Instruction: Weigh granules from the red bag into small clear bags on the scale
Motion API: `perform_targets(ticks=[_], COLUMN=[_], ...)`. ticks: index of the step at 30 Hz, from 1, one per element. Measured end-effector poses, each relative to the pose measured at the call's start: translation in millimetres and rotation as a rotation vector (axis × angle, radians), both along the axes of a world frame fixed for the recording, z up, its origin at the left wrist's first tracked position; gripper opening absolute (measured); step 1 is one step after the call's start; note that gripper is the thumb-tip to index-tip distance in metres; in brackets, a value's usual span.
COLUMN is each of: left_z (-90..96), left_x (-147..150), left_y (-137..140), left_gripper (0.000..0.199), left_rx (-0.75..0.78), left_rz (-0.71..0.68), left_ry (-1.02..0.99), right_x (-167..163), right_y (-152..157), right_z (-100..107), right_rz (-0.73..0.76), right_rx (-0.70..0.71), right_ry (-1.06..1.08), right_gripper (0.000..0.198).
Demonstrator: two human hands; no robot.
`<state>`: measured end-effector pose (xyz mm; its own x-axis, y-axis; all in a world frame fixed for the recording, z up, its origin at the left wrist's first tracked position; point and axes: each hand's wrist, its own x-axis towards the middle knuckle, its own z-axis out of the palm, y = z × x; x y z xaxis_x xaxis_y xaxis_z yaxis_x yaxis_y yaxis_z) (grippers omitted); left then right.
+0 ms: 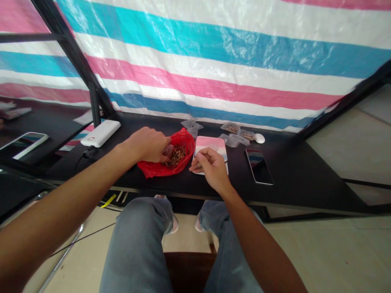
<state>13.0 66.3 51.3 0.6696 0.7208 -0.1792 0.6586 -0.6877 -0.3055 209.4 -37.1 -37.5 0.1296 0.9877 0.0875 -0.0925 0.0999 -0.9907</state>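
Observation:
A red plastic bag (pixel 185 140) lies opened on the black table, with many small brown seeds or kernels (pixel 177 156) inside. My left hand (pixel 149 145) reaches over its left side, fingers closed on a small clear plastic bag (pixel 168 151) at the seeds. Just right of the red bag, my right hand (pixel 211 165) is above a flat square device (pixel 210 142) whose shiny top mirrors the striped sheet. The thumb and fingers of that hand are pinched together; whatever may be between them is too small to tell.
Behind the device lie small clear bags (pixel 231 128), some with brown contents, and a white oval object (pixel 259 138). A phone (pixel 259 167) rests at the right. A white power bank (pixel 100 133) with a cable is at the left. A striped sheet (pixel 214 85) hangs behind the table (pixel 305 179).

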Motion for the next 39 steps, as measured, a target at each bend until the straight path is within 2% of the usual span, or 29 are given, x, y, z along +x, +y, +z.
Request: perform_targets(ticks=[6, 9, 13, 15, 19, 23, 27, 32, 35, 39], left_z=[11.5, 13.0, 15.2, 16.1, 15.8, 16.9, 19.8, 22.8, 23.3, 22.6], left_x=[5.8, 8.8, 10.2, 9.4, 7.8, 9.6, 12.2, 11.8, 11.8, 12.0], left_y=[-3.5, -2.2, 1.3, 2.7, 3.5, -0.1, -6.9, -12.3, -14.5, -16.8], left_gripper=[0.035, 0.030, 0.029, 0.029, 0.032, 0.024, 0.027, 0.028, 0.032, 0.034], left_rx=[0.039, 0.049, 0.055, 0.057, 0.083, 0.087, 0.100, 0.085, 0.075, 0.036], left_rz=[-0.070, -0.092, -0.110, -0.116, -0.165, -0.213, -0.223, -0.193, -0.191, -0.140], left_ry=[0.069, 0.093, 0.119, 0.123, 0.109, 0.135, 0.146, 0.134, 0.114, 0.050], right_x=[0.0, 1.1, 0.5, -2.5, -10.8, -14.0, -9.5, -0.9, 1.9, 2.4], right_y=[0.7, 1.8, -0.9, -3.2, -2.0, 7.5, 12.9, 8.4, 4.3, 1.3], right_z=[-5.7, -11.7, -14.8, -12.5, -3.7, -0.1, -2.7, -3.3, -4.6, -7.6], right_rz=[0.039, 0.030, -0.030, -0.009, 0.067, 0.075, 0.025, -0.121, -0.114, -0.071], right_rx=[0.007, 0.062, 0.242, 0.297, 0.264, 0.232, 0.270, 0.465, 0.552, 0.520], right_ry=[-0.065, -0.190, -0.614, -0.854, -1.219, -1.444, -1.480, -1.311, -1.206, -1.190], right_gripper=[0.031, 0.027, 0.017, 0.019, 0.041, 0.034, 0.022, 0.020, 0.025, 0.032])
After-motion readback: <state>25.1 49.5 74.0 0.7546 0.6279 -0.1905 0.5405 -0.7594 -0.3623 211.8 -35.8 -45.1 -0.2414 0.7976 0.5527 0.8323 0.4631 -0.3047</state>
